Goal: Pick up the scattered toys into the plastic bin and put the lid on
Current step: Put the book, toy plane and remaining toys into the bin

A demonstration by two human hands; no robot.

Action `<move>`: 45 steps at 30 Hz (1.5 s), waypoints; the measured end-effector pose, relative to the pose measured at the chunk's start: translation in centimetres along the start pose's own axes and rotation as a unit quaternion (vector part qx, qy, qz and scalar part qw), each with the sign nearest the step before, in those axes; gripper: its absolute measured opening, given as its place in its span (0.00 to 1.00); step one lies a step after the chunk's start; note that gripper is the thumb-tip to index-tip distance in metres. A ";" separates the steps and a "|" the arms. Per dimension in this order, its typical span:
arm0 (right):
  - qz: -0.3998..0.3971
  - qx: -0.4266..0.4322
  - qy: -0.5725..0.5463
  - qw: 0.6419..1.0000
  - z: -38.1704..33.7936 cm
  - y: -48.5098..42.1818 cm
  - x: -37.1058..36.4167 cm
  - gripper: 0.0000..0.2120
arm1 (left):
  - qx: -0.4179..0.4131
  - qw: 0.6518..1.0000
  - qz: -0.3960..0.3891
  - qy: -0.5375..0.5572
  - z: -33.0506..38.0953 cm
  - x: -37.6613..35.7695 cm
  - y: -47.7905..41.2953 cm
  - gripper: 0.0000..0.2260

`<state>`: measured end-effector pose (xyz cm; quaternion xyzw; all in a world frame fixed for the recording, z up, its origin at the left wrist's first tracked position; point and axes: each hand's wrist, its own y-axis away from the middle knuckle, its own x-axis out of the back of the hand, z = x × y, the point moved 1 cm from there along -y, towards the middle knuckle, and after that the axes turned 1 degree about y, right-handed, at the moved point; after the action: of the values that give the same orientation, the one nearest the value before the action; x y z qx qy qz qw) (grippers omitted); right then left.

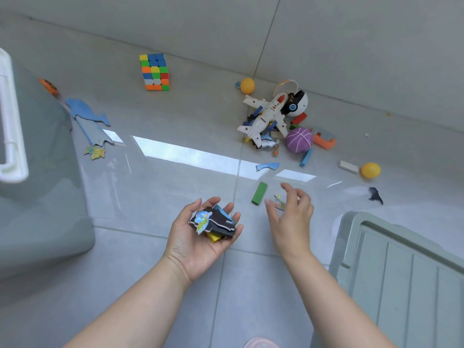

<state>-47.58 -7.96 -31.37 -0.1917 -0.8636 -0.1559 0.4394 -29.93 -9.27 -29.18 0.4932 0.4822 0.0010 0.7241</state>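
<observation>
Right now the left hand [203,232] is palm up, fingers cupped round a small pile of pieces [216,221]: a dark flat one on top, a printed blue cut-out at its edge, a yellow block peeking out underneath. Just beside it, the right hand [288,212] is over the floor with fingers spread and curved, thumb and forefinger apart on either side of a little puzzle piece [280,202]; whether they touch it, I cannot tell. A green block [259,193] lies on the tile just left of that hand.

Further out, toys are all over the floor. A blue curved piece [267,166] sits beyond the green block, and behind it is the big cluster: a white toy plane [266,119] on top of mixed blocks, a purple ball [299,140] touching the heap, an orange ball [247,85] at the far side. A yellow ball [370,170] rests against a white block [348,167] off to the right, with a dark cut-out [375,195] nearer the lid. A colour cube [155,71] stands alone, well apart.

The plastic bin [37,172] is at the left edge, a blue whale cut-out [86,111] lying beside its wall. Its lid [401,272] lies on the floor at lower right, off the bin.
</observation>
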 end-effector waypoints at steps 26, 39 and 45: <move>0.016 -0.015 -0.384 0.923 -9.2 -1.0 2.6 0.16 | -0.159 0.968 -0.109 -0.159 3.2 -11.7 8.0 0.04; -0.189 0.590 -0.147 0.771 -39.2 12.8 4.4 0.06 | -0.400 0.631 0.263 -0.610 23.5 -2.2 34.5 0.08; -0.253 0.492 -0.036 0.832 -37.4 13.3 3.4 0.15 | -0.233 0.499 0.322 -0.770 24.5 3.6 35.6 0.33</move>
<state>-17.05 -12.02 -6.06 0.2701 -0.8597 0.1910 0.3893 5.99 -6.76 -5.01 0.2334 -0.4758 -0.0331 0.8474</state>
